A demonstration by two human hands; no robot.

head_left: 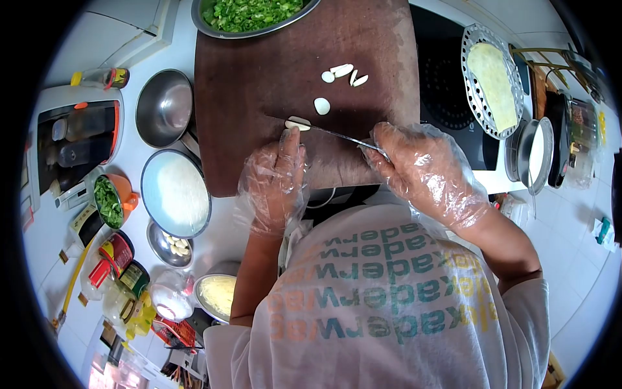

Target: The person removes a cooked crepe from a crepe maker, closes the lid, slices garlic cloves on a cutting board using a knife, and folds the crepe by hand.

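Both my hands wear clear plastic gloves. In my right hand (pixel 424 172) is a knife (pixel 350 138), its fingers wrapped round the handle and the thin blade pointing left over the brown cutting board (pixel 246 78). The blade touches a pale garlic-like piece (pixel 297 122) near the board's front. My left hand (pixel 277 175) presses its fingertips on that piece, fingers close together. Behind the blade lies a round white slice (pixel 322 106). Farther back, several white pieces (pixel 341 70) are scattered.
At the board's back left stands a bowl of chopped greens (pixel 256 34). A steel bowl (pixel 164 108), a white-filled bowl (pixel 175 194) and a small bowl of cloves (pixel 170 245) line the left. On the right are a black cooktop (pixel 444 84) and a perforated tray (pixel 476 113).
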